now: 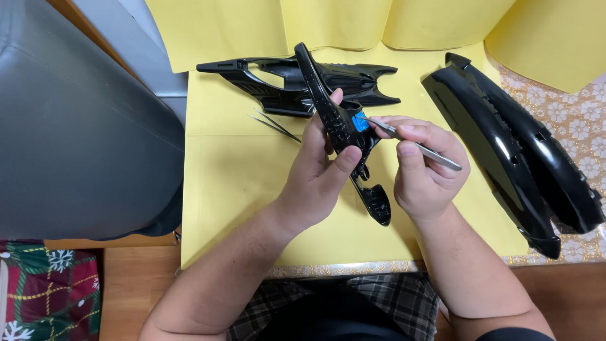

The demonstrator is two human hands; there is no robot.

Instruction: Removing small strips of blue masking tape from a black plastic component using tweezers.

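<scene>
My left hand (pixel 315 167) grips a long, glossy black plastic model part (pixel 334 123), held upright and tilted over the yellow sheet (pixel 240 189). A small blue piece (pixel 360 121) sits on the part near its middle. My right hand (pixel 423 167) holds metal tweezers (pixel 420 148), and their tip touches the blue piece. The lower end of the part (pixel 377 203) hangs below my left thumb.
Another black winged part (pixel 278 79) lies at the back of the sheet, with a second pair of thin tweezers (pixel 274 125) beside it. A large black curved shell (pixel 517 151) rests at the right on a floral tablecloth (pixel 574 113). A grey cushion (pixel 76 126) is at the left.
</scene>
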